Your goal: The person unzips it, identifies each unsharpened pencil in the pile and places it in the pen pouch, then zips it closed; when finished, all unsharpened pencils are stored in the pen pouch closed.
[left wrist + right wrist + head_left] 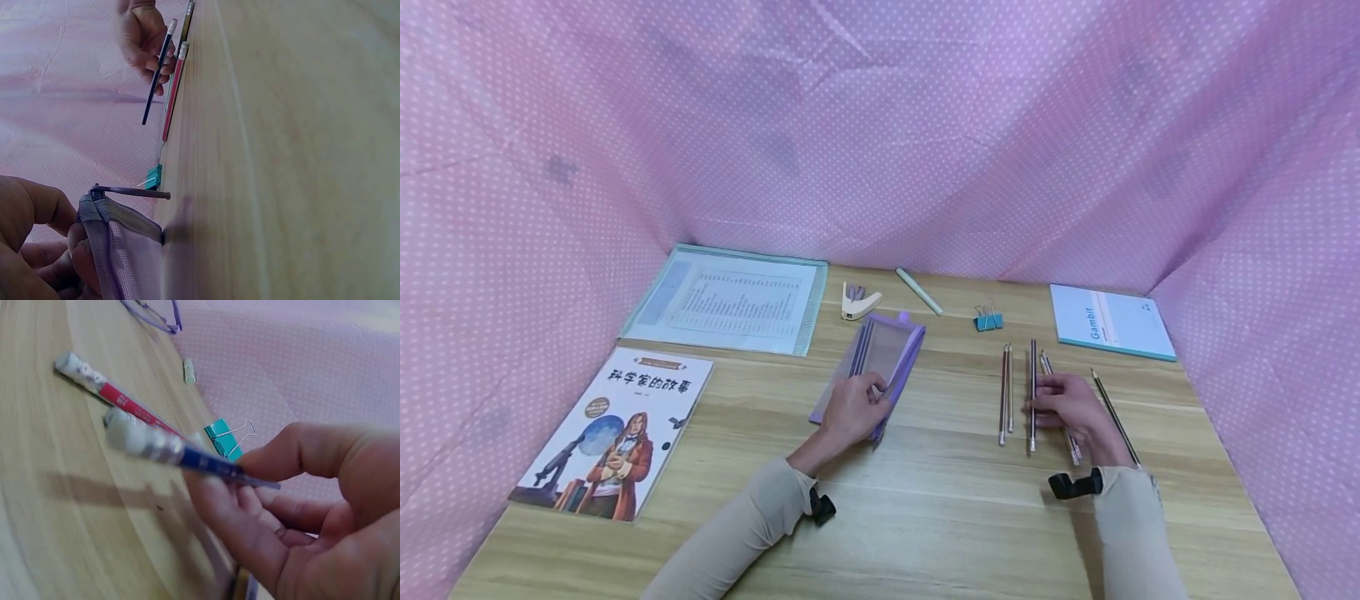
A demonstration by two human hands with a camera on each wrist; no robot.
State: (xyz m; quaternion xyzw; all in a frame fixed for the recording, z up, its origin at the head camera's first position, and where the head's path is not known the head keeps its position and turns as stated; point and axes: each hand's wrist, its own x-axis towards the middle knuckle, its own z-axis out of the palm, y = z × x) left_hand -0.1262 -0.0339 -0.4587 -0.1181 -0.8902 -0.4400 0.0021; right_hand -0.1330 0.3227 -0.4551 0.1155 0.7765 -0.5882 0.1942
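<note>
A purple mesh zip pouch (889,340) lies mid-table, dark parallel stripes showing along its left part. My left hand (853,410) grips its near end, beside the dangling zipper pull (134,191) in the left wrist view. Between thumb and fingers, my right hand (1066,410) pinches a dark blue pencil (209,462) with a white eraser; it is held above the table. Just left of it lie a red pencil (1003,400) and another pencil (1011,392). More pencils (1072,450) lie partly hidden under the right hand, and a dark pencil (1112,412) lies to its right.
Behind the pouch are a cream stapler (859,305), a pale green stick-shaped item (919,292) and a teal binder clip (988,321). A document folder (737,300) and a book (617,433) lie left, a notebook (1112,323) back right. Pink dotted cloth (880,142) surrounds the table.
</note>
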